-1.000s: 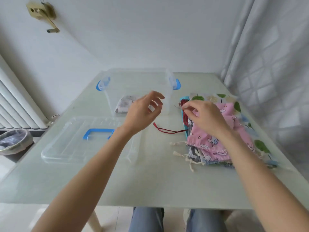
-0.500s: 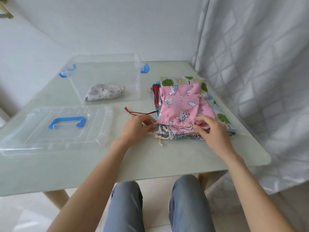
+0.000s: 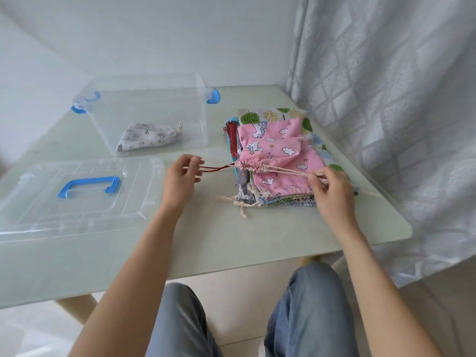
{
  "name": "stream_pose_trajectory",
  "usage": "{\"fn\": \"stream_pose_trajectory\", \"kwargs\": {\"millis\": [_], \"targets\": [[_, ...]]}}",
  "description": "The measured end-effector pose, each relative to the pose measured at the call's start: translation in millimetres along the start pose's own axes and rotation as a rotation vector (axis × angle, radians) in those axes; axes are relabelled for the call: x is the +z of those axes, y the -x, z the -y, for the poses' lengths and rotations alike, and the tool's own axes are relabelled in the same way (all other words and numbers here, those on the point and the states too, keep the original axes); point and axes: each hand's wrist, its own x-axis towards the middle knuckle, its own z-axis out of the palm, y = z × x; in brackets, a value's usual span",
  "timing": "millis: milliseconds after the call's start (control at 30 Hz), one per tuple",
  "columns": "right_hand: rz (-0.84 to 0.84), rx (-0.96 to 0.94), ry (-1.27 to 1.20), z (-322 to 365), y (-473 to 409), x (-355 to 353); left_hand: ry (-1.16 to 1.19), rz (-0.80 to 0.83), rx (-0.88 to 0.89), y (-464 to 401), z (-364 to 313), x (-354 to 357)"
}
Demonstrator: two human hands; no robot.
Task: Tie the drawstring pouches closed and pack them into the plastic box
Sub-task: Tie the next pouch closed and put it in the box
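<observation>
Now both hands pinch cream cords: left hand, right hand. Pull evenly outward, level, until the pink pouch mouth gathers fully shut, then knot.

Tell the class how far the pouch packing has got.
Done: one tied pouch lies in the box. In hand: left hand and right hand pull the cords of the pink pouch, cinching its mouth. Left: knotting it, packing it, then the stack.
</observation>
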Motion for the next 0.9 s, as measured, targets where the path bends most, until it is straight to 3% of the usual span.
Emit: {"fn": "stream_pose_trajectory", "kwargs": {"millis": [133,233,300,400,500,633,767,900], "targets": [[0.084,0.146,-0.266,24,-11,3,0.404,0.169,-0.129,6,-11,10],[0.136,0.337,-0.816,54,-33,2,0.608,0.206,-0.19,4,-18,22],[0.151,0.37,-1.142,68,-49,6,0.771,0.217,-0.223,0,-24,31],[0.242,0.37,-1.444,78,-63,16,1.025,0.21,-0.257,-6,-35,38],[0.294,0.377,-1.351,79,-69,22,1.087,0.183,-0.282,-11,-37,40],[0.333,0.335,-1.005,74,-71,31,0.739,0.152,-0.252,-22,-30,35],[0.315,0.309,-0.833,68,-76,44,0.547,0.084,-0.165,-38,-28,17],[0.245,0.156,-0.53,66,-86,59,0.435,0.035,-0.128,-41,-25,11]]}}
